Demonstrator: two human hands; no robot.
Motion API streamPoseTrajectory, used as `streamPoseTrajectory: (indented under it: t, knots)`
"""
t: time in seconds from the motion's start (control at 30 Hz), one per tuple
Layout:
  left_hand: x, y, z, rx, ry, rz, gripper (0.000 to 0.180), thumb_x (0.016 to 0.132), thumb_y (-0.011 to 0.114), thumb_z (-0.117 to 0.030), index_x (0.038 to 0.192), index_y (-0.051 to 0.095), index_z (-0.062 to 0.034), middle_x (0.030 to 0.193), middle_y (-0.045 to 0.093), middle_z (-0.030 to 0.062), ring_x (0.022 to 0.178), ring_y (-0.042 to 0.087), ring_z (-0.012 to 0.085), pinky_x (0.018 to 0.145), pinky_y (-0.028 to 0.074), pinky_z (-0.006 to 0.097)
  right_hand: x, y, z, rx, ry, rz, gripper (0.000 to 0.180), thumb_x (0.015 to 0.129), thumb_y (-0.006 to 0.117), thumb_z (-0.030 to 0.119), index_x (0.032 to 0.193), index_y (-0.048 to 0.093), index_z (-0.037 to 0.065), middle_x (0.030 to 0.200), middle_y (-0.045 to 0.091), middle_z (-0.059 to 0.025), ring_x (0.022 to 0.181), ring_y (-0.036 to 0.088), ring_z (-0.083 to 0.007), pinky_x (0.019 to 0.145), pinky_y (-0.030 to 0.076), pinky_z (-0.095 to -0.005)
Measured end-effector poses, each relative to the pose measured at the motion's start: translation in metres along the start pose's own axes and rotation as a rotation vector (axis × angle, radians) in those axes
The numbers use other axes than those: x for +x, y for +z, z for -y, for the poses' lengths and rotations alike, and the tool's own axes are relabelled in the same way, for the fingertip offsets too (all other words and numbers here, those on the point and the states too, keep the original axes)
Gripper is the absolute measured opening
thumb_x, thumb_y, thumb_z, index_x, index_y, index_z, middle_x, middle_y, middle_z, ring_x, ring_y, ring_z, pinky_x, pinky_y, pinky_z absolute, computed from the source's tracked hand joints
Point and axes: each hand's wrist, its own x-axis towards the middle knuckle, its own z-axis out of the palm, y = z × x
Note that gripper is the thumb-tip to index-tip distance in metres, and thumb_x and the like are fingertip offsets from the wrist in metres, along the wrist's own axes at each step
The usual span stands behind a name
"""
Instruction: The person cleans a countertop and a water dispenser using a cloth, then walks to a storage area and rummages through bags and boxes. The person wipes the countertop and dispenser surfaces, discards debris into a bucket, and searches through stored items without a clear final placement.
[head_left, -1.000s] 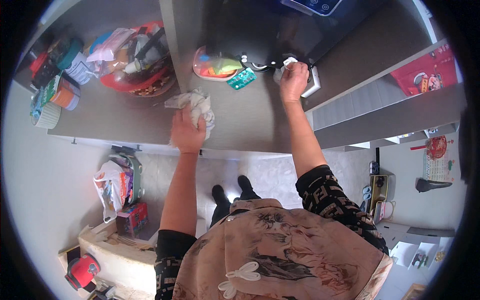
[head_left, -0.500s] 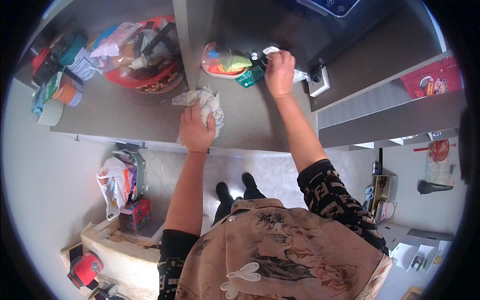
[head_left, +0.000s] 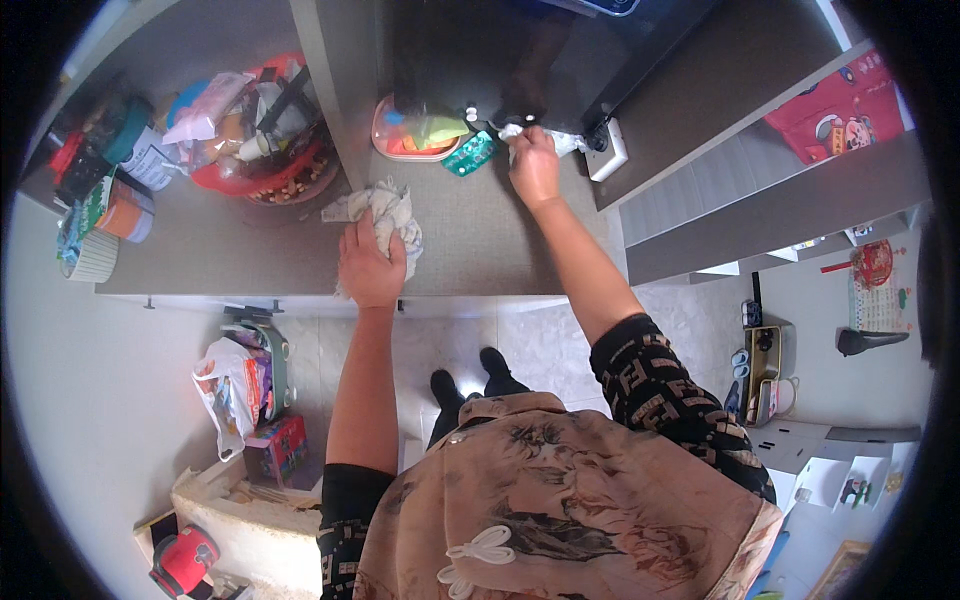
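My left hand (head_left: pixel 372 268) rests on a crumpled white cloth (head_left: pixel 397 222), with its fingers gripping it against the grey-brown shelf top. Farther back, my right hand (head_left: pixel 534 165) has its fingers closed on a small white object (head_left: pixel 512 131), mostly covered by the fingertips, so its kind is unclear. Just right of those fingers lies a crumpled white wrapper (head_left: pixel 567 143). To the left of my right hand is a green blister pack (head_left: pixel 470 154). Beside that sits a plastic tub (head_left: pixel 385 145) with colourful things in it.
A white power strip (head_left: pixel 610 152) stands against the right-hand panel (head_left: pixel 680 110). Left of the upright divider (head_left: pixel 335 90) are a red basket (head_left: pixel 225 180) full of packets, several jars (head_left: pixel 140 150) and a white ribbed cup (head_left: pixel 90 260). Bags (head_left: pixel 230 385) sit on the floor below.
My right hand has drawn back toward me, lowering the small white object to the shelf top by the wrapper. My left hand stays on the cloth. The whole view has shifted slightly.
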Motion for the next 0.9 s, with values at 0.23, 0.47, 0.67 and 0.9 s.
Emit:
streamPoseTrajectory:
  t: [0.23,0.47,0.67,0.9]
  knots:
    - [-0.001,0.005,0.003,0.021,0.034,-0.04,0.051,0.081,0.064,-0.028,0.124,0.054,-0.0043,0.109,0.058,0.02,0.1,0.056,0.0404,0.084,0.048,0.049,-0.048,-0.047,-0.008,0.195,0.423,0.127,0.015,0.083,0.057,0.008,0.097,0.059,0.005,0.091,0.064,-0.0197,0.085,0.062,-0.0397,0.07,0.048,-0.0502]
    - [0.001,0.001,0.002,0.051,0.003,0.025,0.052,0.082,0.064,-0.03,0.126,0.053,-0.0039,0.11,0.058,0.0209,0.1,0.056,0.0416,0.084,0.047,0.049,-0.029,-0.043,-0.037,-0.121,0.307,0.154,0.032,0.087,0.062,0.02,0.116,0.06,0.009,0.093,0.067,-0.0155,0.082,0.067,-0.0361,0.068,0.054,-0.046]
    - [-0.002,0.006,0.001,0.046,0.01,-0.047,0.052,0.082,0.064,-0.03,0.126,0.054,-0.0037,0.111,0.058,0.0209,0.099,0.057,0.0422,0.082,0.048,0.049,-0.023,-0.035,-0.062,-0.262,0.267,0.159,0.016,0.085,0.064,0.024,0.086,0.061,0.009,0.085,0.066,-0.0111,0.069,0.067,-0.0315,0.055,0.054,-0.0442]
    - [-0.001,0.002,0.0,0.063,0.016,-0.04,0.052,0.082,0.065,-0.029,0.127,0.054,-0.0053,0.111,0.059,0.0199,0.101,0.057,0.0407,0.083,0.049,0.048,-0.028,-0.051,-0.087,-0.289,0.133,0.202,0.017,0.086,0.062,0.025,0.079,0.06,0.01,0.08,0.065,-0.0117,0.065,0.067,-0.0304,0.053,0.053,-0.0428]
